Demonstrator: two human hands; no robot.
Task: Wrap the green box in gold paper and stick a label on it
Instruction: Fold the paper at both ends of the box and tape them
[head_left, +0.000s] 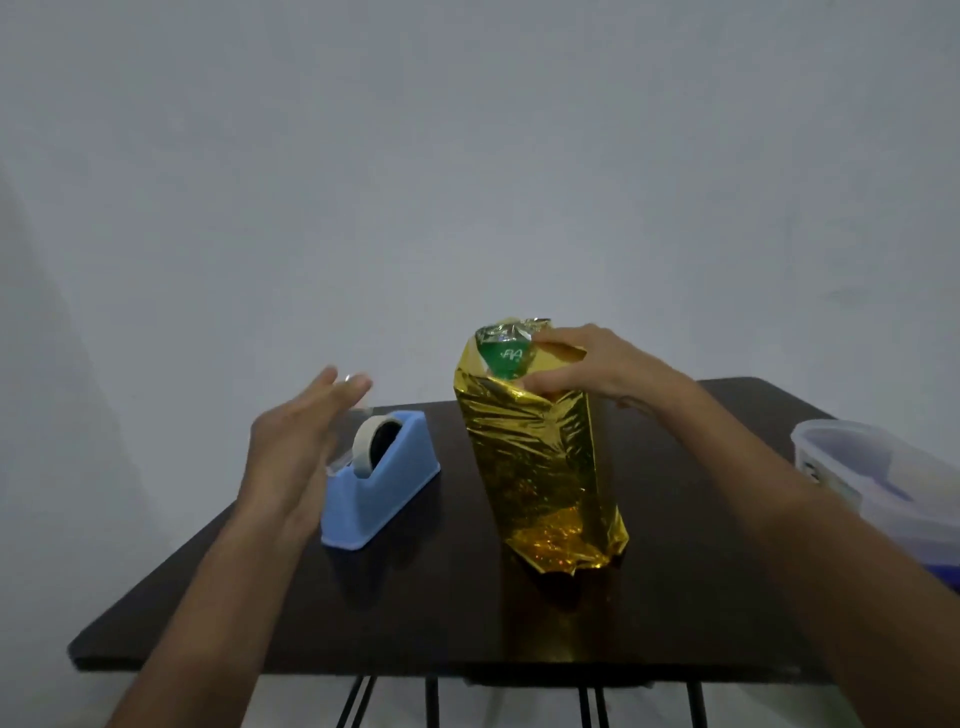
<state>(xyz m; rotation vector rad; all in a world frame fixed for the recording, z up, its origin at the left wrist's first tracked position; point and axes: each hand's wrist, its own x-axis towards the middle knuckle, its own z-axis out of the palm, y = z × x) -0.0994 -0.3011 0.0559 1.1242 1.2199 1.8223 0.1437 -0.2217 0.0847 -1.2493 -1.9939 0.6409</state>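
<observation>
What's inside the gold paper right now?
The green box: only its top end shows, through the gap in the unclosed folds that the right hand grips. The rest of the box is covered by the gold paper, down to the table.

Two hands; one each: gold-wrapped box, tape dispenser, tub, table

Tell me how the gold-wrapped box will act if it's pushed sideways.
The box stands tall on a narrow base, so it would probably tip rather than slide. Its gold paper looks glossy and crinkled, so it is likely slippery and loose. The right hand grips its top, which should steady it.
</observation>
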